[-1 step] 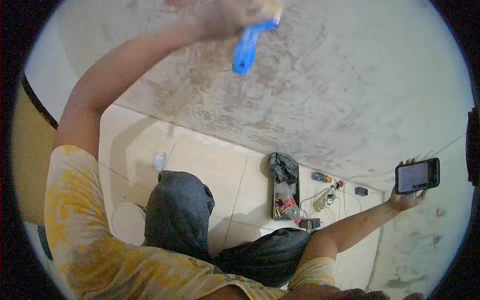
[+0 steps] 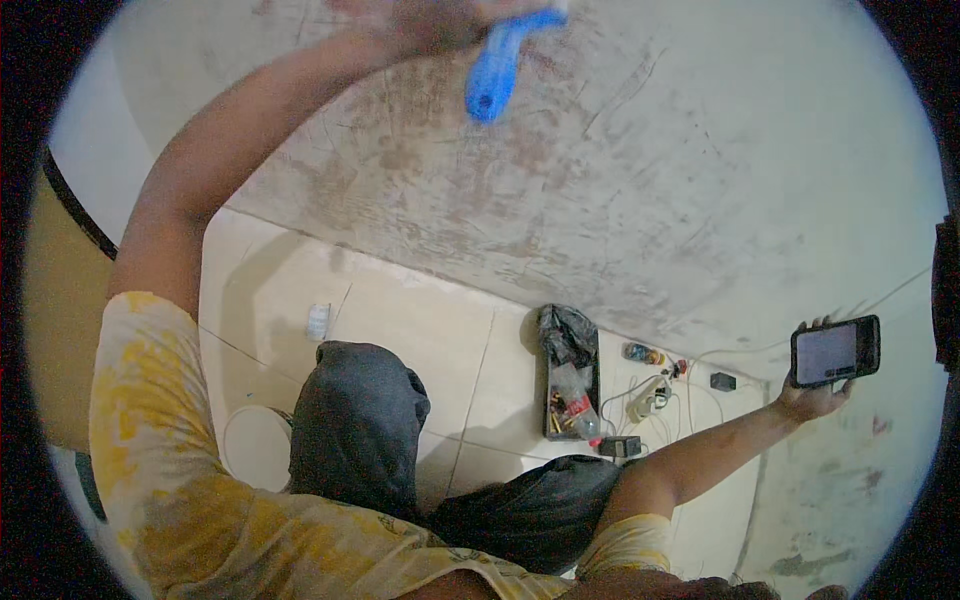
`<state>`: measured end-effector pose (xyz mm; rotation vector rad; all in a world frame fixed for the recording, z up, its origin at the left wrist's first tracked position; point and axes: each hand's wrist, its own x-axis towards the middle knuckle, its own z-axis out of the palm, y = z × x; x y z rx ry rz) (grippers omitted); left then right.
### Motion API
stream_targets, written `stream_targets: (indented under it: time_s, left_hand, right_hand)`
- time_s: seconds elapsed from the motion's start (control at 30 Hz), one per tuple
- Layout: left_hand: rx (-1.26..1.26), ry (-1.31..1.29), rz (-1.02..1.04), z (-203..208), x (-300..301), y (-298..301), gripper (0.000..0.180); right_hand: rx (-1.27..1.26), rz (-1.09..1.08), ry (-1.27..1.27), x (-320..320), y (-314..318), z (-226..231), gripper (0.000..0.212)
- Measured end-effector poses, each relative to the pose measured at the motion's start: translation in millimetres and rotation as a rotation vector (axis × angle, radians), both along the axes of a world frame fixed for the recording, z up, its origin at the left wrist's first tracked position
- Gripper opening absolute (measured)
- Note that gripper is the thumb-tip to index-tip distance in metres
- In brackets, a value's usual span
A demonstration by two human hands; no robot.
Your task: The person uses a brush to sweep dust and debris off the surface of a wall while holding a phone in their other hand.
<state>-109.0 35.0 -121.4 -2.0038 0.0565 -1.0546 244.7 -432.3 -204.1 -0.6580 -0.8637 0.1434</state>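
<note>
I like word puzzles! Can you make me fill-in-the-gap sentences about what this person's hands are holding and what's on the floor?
1. The left hand holds a tool with a ____ handle up against the scuffed wall.
2. The right hand holds up a ____.
3. The narrow black tray of small parts lies on the tiled ____.

Missing words: blue; phone; floor
</note>
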Motion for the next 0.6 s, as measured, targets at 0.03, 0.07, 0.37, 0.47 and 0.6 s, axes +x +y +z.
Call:
stream_targets:
  time_s: [0.03, 0.07, 0.37, 0.47, 0.6]
  left_hand:
    - [0.026, -0.121, -0.051, 29, -15, -15, 0.026]
    - [0.027, -0.113, -0.033, 40, -19, -11, 0.026]
    - [0.087, -0.058, 0.005, -13, -7, 13, 0.026]
    - [0.052, 0.002, 0.021, -24, -9, 13, 0.028]
    - [0.041, 0.033, -0.070, -12, -10, 13, 0.029]
  right_hand:
    - [0.054, 0.434, -0.192, 14, -3, -7, 0.060]
    - [0.059, 0.452, -0.184, -1, 12, -4, 0.060]
    - [-0.064, -0.274, 0.176, -32, 30, 8, 0.068]
    - [-0.068, -0.235, 0.183, -32, 31, 10, 0.066]
    - [-0.085, -0.274, 0.240, -41, 35, 16, 0.065]
